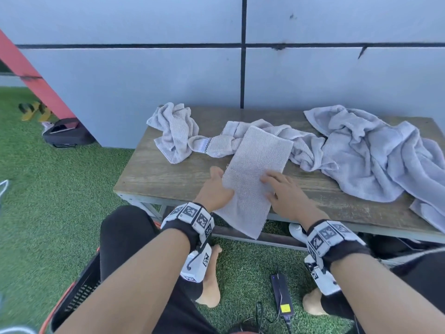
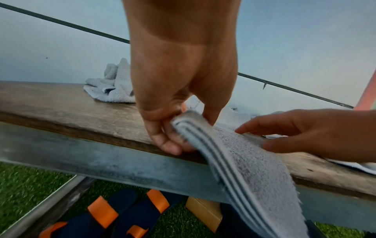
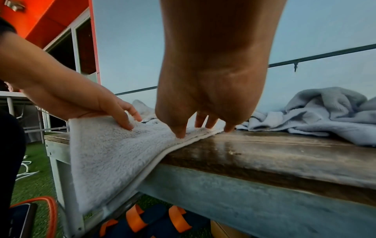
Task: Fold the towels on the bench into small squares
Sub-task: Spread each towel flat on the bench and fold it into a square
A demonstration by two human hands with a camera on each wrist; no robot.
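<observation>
A grey towel folded into a long layered strip (image 1: 252, 174) lies across the wooden bench (image 1: 156, 174), its near end hanging over the front edge. My left hand (image 1: 218, 182) pinches the strip's left edge (image 2: 195, 127), thumb on top and fingers beneath. My right hand (image 1: 277, 186) presses straight fingertips (image 3: 181, 133) on the strip's right edge. Three more towels lie unfolded on the bench. One is crumpled at the back left (image 1: 173, 131), one is twisted behind the strip (image 1: 298, 143), and a large one is heaped on the right (image 1: 375, 153).
A grey panelled wall stands right behind the bench. Blue and orange sandals (image 2: 122, 214) lie under it on the green turf. A black power adapter with its cable (image 1: 281, 295) lies by my bare feet. A dark basket (image 1: 77, 297) sits at my left knee.
</observation>
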